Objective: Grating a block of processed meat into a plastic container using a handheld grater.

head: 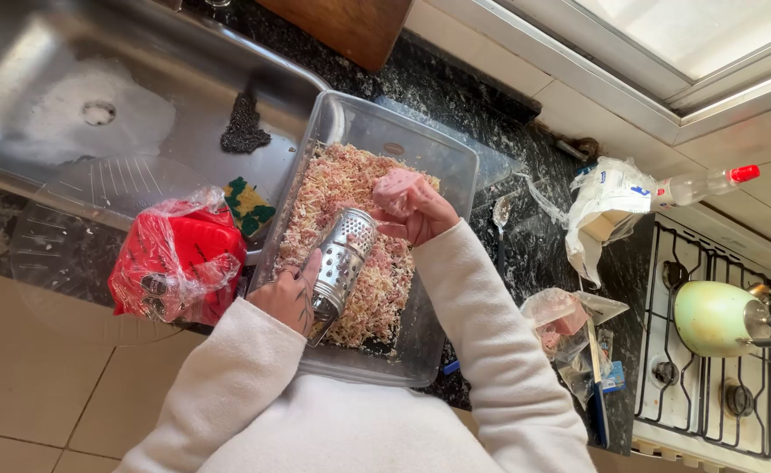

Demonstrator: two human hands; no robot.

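While both hands work over the dish, the scene reads so:
Grater: metal cylinder grater [342, 260], tilted, standing in the shreds.
Left hand: left hand [287, 298] clasps the grater's lower end.
Right hand: right hand [420, 215] grips a pink block of meat [396, 190] against the grater's top.
Dish: clear plastic container [442, 158] holding pink-and-pale shreds [377, 293], on the dark counter.
Left of it: red bag [180, 263], steel sink [96, 79].
Right: green kettle [718, 317] on the stove.
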